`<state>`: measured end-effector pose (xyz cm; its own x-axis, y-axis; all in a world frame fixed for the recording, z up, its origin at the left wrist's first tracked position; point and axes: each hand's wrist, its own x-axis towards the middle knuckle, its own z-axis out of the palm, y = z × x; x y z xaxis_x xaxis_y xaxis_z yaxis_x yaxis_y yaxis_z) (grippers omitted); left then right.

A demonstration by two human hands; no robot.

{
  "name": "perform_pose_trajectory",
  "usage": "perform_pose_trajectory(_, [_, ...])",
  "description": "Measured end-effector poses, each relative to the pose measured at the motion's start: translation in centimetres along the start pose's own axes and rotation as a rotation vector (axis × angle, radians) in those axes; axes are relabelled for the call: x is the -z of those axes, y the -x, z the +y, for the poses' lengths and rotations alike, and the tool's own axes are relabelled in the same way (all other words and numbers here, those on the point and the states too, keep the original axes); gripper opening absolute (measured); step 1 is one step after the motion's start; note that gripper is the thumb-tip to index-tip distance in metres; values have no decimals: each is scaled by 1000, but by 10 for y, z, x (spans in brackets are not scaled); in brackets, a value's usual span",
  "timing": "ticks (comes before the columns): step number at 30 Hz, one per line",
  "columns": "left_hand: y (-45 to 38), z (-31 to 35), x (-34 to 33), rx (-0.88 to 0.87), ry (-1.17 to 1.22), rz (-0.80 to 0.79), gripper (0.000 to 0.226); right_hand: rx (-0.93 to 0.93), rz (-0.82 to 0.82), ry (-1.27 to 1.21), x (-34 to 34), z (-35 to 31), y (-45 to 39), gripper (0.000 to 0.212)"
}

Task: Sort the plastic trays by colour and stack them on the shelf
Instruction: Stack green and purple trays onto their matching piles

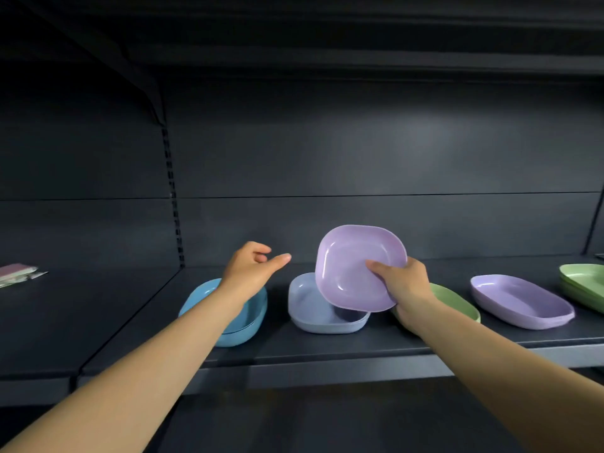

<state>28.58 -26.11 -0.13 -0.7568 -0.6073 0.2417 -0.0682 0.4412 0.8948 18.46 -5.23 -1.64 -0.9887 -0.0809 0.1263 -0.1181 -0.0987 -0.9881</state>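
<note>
My right hand (405, 286) grips a lilac square tray (349, 266) by its right edge, thumb inside, tilted up above the dark shelf (327, 344). Below it lies a pale blue-grey tray (310, 308). A blue tray stack (251, 318) sits to the left, partly hidden by my left forearm. My left hand (251, 268) hovers above it, fingers loosely curled, holding nothing. A green tray (457, 302) shows behind my right wrist. Further right lies a lilac oval tray (519, 300), then a green tray stack (585, 286) at the frame's edge.
A flat pink and white packet (18, 274) lies on the neighbouring shelf bay at far left. A slotted upright (173, 204) divides the two bays. The shelf's back panel is close behind the trays, and another shelf hangs overhead.
</note>
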Motion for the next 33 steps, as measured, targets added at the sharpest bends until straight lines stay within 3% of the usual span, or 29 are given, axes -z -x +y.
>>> perform_pose_trajectory(6, [24,53,-64,-49,86,-244,38,112,-28,163,42,-15,4,13])
perform_pose_trajectory(13, [52,99,-147,-87,121,-343,20,184,-3,290,125,-29,-4,23])
perform_pose_trajectory(20, [82,134,-256,18,266,-297,23,176,32,333,233,-32,-38,23])
perform_pose_trajectory(25, [98,147,-334,112,342,-174,21,143,28,339,296,-20,-68,25])
perform_pose_trajectory(28, [104,151,-370,121,309,-72,9,141,-5,361,317,-11,-91,23])
perform_pose_trajectory(33, [86,147,-399,156,214,62,9,115,-90,455,316,-2,-133,22])
